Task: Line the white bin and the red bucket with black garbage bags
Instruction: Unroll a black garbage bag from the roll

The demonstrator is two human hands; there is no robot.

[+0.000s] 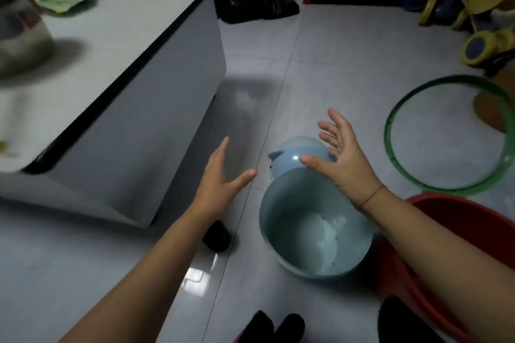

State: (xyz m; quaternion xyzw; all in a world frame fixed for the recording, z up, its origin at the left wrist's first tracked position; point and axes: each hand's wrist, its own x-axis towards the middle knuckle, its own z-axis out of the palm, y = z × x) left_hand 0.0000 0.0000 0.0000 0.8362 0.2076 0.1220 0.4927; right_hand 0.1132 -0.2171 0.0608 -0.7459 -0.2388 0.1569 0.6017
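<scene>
Left hand [220, 179] and right hand [344, 157] are spread wide, empty. The black bag roll [216, 236] is placed left of the white bin [263, 221], nearer the left hand.

Bin [292, 220], pale blue; bucket [459, 211], red; hoop [388, 131], green; bag roll [216, 236], black; floor [320, 64], grey tiles; surface [125, 8], white with black edge; toy [479, 46], yellow and blue.

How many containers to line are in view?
2: the white bin just below the right hand, and the red bucket beside it, partly hidden by the right forearm.
</scene>
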